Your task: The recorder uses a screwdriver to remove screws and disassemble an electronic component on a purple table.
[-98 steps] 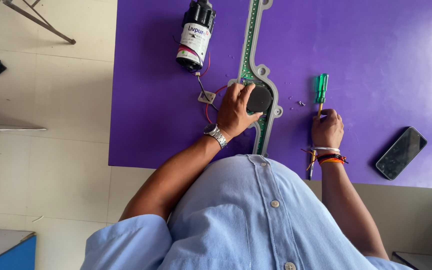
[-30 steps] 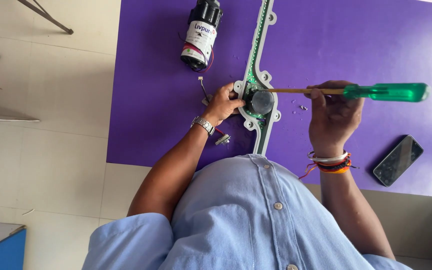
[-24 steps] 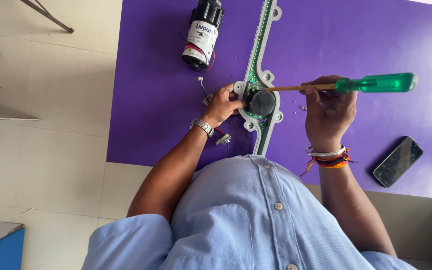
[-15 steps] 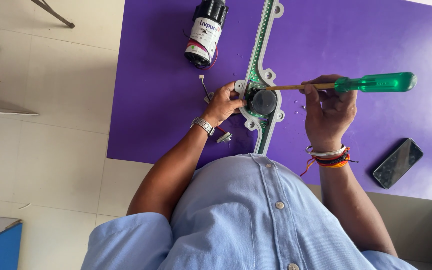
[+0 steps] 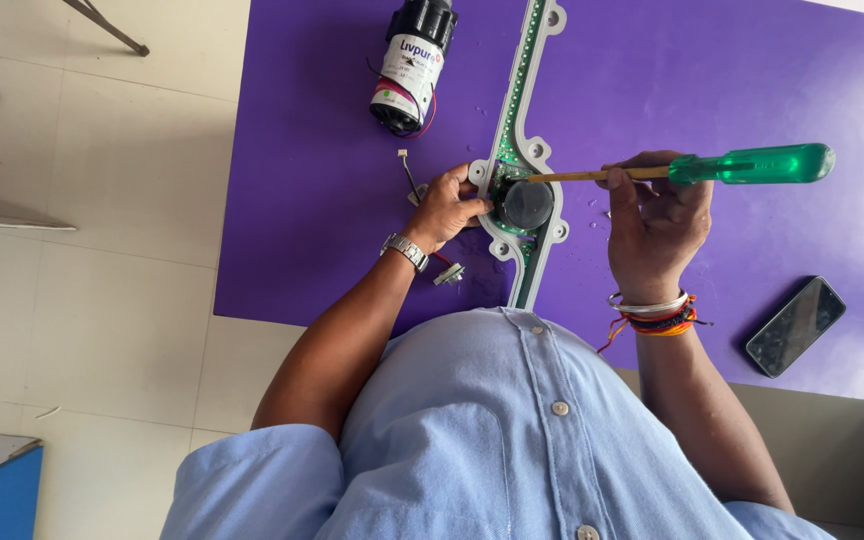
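Note:
A long grey plastic frame (image 5: 529, 70) with a green circuit strip lies on the purple table (image 5: 322, 200). A round black part (image 5: 526, 204) sits in the frame's wide section. My left hand (image 5: 444, 207) rests on the frame's left edge beside that part, fingers pressing it. My right hand (image 5: 652, 225) holds a screwdriver with a clear green handle (image 5: 752, 164). Its shaft runs left, and the tip meets the frame just above the black part.
A black cylindrical pump with a white label and red wires (image 5: 410, 65) lies at the table's far side. A dark phone (image 5: 795, 326) lies at the right. A small white connector (image 5: 404, 155) and loose wires lie near my left hand. Tiled floor (image 5: 82, 200) is at the left.
Three seconds ago the screwdriver stood on the table under my right hand. It is now lifted with its tip at the frame. Over the last second the handle dipped slightly.

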